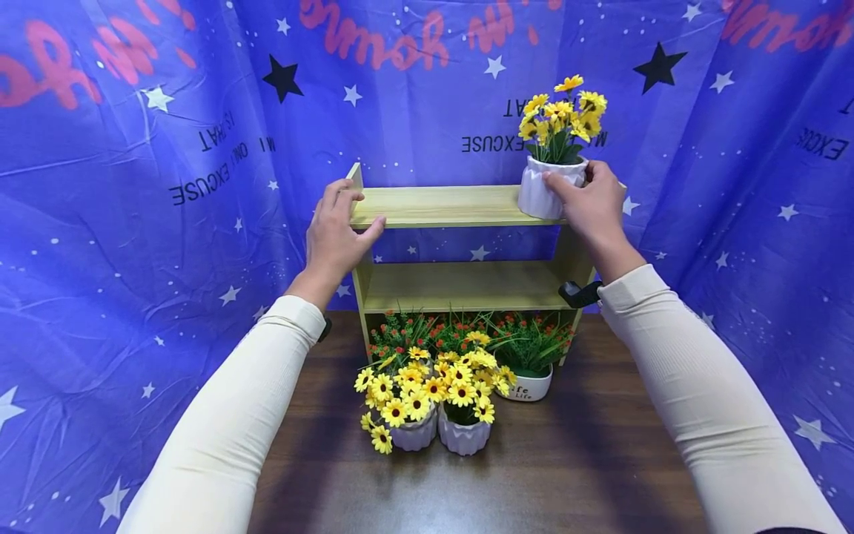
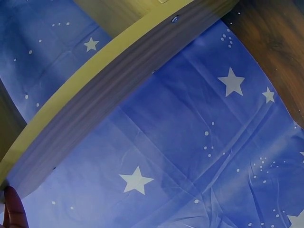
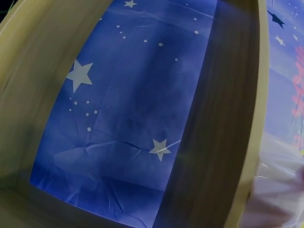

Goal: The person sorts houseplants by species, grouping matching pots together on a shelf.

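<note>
Nearest me are the person's two cream sleeves [image 1: 694, 393], reaching forward over the brown worktop [image 1: 520, 489]. Between them two ribbed white pots of yellow daisies [image 1: 467, 437] stand side by side on the worktop, in front of the wooden shelf unit [image 1: 362, 297]. Just behind their blooms, at the unit's foot, grow red-flowered plants [image 1: 534, 337]; the one toward the right sits in a white planter [image 1: 534, 391] with dark lettering on its front. Above them runs the middle shelf [image 1: 460, 288], and a black wrist device [image 1: 579, 294] shows in front of its right end.

Higher up, the left hand [image 1: 333, 233] holds the front left corner of the top shelf [image 1: 440, 206], fingers bent over the end board, thumb apart from them at the front edge. At the shelf's right end the right hand [image 1: 596, 202] has its grip clamped on a third ribbed pot of yellow flowers [image 1: 536, 194], thumb across the front; the pot is upright, its base near the front edge. Farthest back hangs a blue curtain [image 1: 427, 104] with stars and pink lettering.
</note>
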`<state>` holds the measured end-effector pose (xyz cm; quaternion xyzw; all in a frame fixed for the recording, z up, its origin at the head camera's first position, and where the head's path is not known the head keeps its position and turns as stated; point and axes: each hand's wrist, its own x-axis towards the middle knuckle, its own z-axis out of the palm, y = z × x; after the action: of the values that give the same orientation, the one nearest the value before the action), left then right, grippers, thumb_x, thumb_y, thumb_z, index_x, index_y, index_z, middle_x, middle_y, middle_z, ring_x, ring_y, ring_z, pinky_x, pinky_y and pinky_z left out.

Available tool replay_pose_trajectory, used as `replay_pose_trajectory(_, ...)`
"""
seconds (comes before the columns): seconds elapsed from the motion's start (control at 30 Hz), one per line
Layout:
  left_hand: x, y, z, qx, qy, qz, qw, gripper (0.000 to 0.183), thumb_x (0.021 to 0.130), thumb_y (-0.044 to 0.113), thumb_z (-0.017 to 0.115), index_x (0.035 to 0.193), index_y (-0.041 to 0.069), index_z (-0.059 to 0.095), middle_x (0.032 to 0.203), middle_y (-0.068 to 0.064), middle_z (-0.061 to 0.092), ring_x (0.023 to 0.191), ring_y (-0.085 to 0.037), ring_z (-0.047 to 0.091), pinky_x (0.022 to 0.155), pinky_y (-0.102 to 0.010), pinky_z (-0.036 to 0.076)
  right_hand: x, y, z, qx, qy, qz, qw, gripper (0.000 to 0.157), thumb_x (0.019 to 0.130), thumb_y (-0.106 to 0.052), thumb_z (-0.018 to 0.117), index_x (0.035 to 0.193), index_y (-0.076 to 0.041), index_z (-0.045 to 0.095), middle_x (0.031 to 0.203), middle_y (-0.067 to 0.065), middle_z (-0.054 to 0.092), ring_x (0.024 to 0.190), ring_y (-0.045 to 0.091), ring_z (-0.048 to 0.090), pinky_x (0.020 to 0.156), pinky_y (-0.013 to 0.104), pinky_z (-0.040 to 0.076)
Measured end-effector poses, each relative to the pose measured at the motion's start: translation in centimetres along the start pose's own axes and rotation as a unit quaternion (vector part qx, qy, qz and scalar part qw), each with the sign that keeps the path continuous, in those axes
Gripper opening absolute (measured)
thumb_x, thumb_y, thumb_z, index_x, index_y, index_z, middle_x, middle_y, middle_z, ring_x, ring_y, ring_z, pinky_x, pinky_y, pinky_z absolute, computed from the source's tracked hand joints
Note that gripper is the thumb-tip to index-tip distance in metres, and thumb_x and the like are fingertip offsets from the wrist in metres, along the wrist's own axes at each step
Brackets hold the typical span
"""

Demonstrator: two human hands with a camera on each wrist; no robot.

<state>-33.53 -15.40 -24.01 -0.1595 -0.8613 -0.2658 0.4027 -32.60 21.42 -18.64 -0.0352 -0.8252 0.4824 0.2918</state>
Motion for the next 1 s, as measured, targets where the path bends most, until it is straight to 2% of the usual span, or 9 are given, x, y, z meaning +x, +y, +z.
replay_pose_trajectory(0.37,0.0,0.0,0.1,0.000,0.003,0.004,1.0000,0.052,0.085,0.038,0.075,0.121,0.004,0.058,0.143,-0.008,0.045,0.125,-0.034,0.050,0.088,-0.053,0.050,0.8,0.3,0.4,-0.011,-0.004,0.001,1.000,0.073,0.087,-0.051,0.069,0.138,-0.003,0.049,0.128,0.012,0.057,0.111,0.021,0.053,0.092,0.033,0.048)
replay_pose_trajectory(0.53,0.0,0.1,0.0,0.000,0.005,0.004,1.0000,0.053,0.085,0.038,0.075,0.122,0.004,0.058,0.143,-0.008,0.046,0.125,-0.034,0.050,0.089,-0.052,0.049,0.6,0.3,0.5,0.012,-0.003,0.002,1.000,0.074,0.087,-0.050,0.069,0.141,-0.005,0.046,0.132,0.012,0.056,0.115,0.021,0.053,0.095,0.032,0.048)
replay_pose_trajectory(0.67,0.0,0.1,0.1,0.000,0.009,0.008,0.9999,0.053,0.085,0.038,0.075,0.122,0.004,0.058,0.142,-0.008,0.046,0.126,-0.033,0.049,0.090,-0.052,0.049,-0.4,0.5,0.3,0.062,0.014,-0.008,0.998,0.072,0.087,-0.045,0.071,0.142,-0.007,0.043,0.136,0.011,0.053,0.120,0.018,0.050,0.100,0.029,0.044)
replay_pose_trajectory(0.83,0.0,0.1,0.2,-0.003,0.011,0.013,0.9999,0.055,0.084,0.038,0.076,0.124,0.004,0.057,0.142,-0.009,0.046,0.126,-0.033,0.049,0.092,-0.052,0.048,-2.8,0.8,0.0,0.104,0.052,-0.048,0.992,0.068,0.087,-0.037,0.073,0.140,-0.006,0.045,0.139,0.009,0.051,0.129,0.016,0.047,0.106,0.031,0.039)
replay_pose_trajectory(1.0,0.1,0.1,0.3,-0.001,0.011,0.006,0.9999,0.058,0.083,0.039,0.076,0.127,0.006,0.056,0.142,-0.008,0.047,0.126,-0.031,0.049,0.094,-0.050,0.048,-5.3,1.7,0.0,0.140,0.059,-0.076,0.986,0.063,0.087,-0.031,0.075,0.137,-0.004,0.049,0.138,0.010,0.052,0.128,0.020,0.049,0.102,0.034,0.042)
